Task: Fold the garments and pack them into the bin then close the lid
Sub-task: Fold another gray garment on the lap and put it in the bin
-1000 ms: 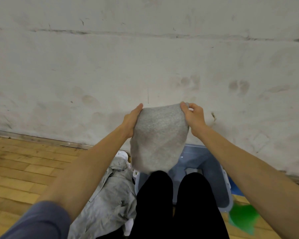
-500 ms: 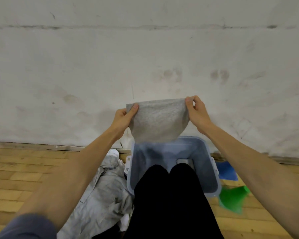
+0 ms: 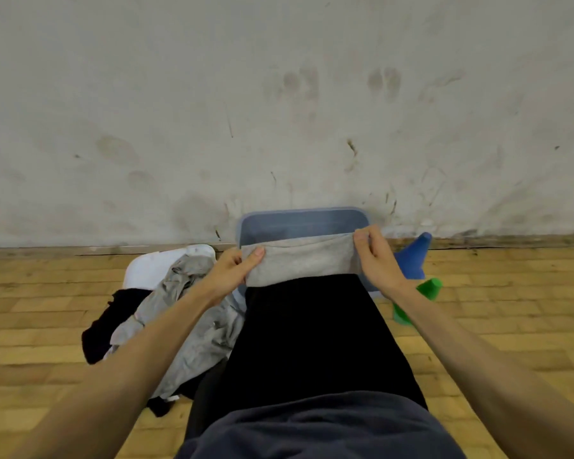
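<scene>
A: What's the setting?

B: A wood-strip floor (image 3: 30, 313) running up to a scuffed, stained white wall (image 3: 179, 111). The person sits with black-trousered legs (image 3: 312, 332) stretched toward that wall.

A: And nearest those legs?

B: On the left, touching the trousers, a crumpled pile of grey clothing (image 3: 193, 326) lies over a black garment (image 3: 106, 323). Behind the pile, a white piece (image 3: 156, 266) rests on the floor; whether it is the lid I cannot tell.

A: Where's the garment being worked on?

B: A light grey knit piece (image 3: 302, 263), flat and folded into a wide band, is held taut across the knees, over the near edge of the bin (image 3: 302, 217). The left hand (image 3: 232, 270) pinches its left top corner, thumb on the front. The right hand (image 3: 375, 256) pinches the right top corner, fingers curled over the edge.

A: The bin itself?

B: Blue-grey plastic, open, standing against the wall. The legs and the held cloth hide its near half, so most of its inside is out of sight.

A: Anything to the right?

B: A green cone (image 3: 418, 299) lying by the right wrist, and a blue cone (image 3: 411, 256) farther back, just beside the bin.
</scene>
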The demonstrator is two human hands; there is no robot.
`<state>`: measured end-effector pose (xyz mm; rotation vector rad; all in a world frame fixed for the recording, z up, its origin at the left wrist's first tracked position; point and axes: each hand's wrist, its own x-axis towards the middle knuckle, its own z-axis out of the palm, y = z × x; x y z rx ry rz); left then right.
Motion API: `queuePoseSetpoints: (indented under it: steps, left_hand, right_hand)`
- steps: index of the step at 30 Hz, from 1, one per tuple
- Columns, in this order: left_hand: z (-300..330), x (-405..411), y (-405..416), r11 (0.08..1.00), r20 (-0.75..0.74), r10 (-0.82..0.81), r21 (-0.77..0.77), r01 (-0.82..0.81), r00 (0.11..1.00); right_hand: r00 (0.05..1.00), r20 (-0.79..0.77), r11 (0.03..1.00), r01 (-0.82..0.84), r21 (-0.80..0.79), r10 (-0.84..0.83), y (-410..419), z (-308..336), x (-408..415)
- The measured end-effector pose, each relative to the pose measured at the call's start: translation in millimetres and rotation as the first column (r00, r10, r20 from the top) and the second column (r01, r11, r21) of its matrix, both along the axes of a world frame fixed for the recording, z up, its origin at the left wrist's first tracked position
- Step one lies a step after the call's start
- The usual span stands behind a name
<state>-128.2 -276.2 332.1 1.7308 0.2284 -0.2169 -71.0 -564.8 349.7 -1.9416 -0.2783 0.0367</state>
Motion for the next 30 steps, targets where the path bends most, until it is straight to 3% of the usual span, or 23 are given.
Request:
queuePoseSetpoints:
  steps: [5, 11, 15, 18, 22, 26, 30]
  left_hand:
    - [-3, -28, -11, 0.994, -0.006, -0.040, 0.099, 0.041, 0.999]
    - [-44, -50, 0, 0.993, -0.019, 0.117, 0.017, -0.116, 0.993]
    - [-32, -37, -2, 0.977, 0.071, 0.190, 0.089, -0.196, 0.979]
    - [-22, -11, -6, 0.942, 0.063, 0.311, 0.111, -0.317, 0.948]
    - [-45, 3, -5, 0.941, -0.111, 0.335, 0.088, -0.326, 0.936]
    - [-58, 5, -5, 0.914, -0.040, 0.393, 0.131, -0.385, 0.919]
    - [-60, 8, -9, 0.862, 0.015, 0.414, 0.314, -0.397, 0.910]
  right_hand:
    - [0.998, -0.016, 0.997, -0.062, -0.049, 0.061, 0, -7, -23]
    - [0.984, -0.178, 1.000, -0.015, 0.007, 0.016, 6, -46, -39]
    - [0.996, -0.090, 1.000, 0.006, -0.009, -0.007, 26, -31, -17]
    - [0.982, -0.142, 0.992, 0.114, -0.063, -0.122, 44, -30, 14]
    - [0.934, -0.330, 0.975, 0.068, -0.213, -0.138, 48, -50, 29]
    - [0.951, -0.242, 0.953, 0.122, -0.279, -0.193, 46, -54, 28]
    - [0.957, -0.212, 0.918, 0.105, -0.382, -0.197, 53, -54, 36]
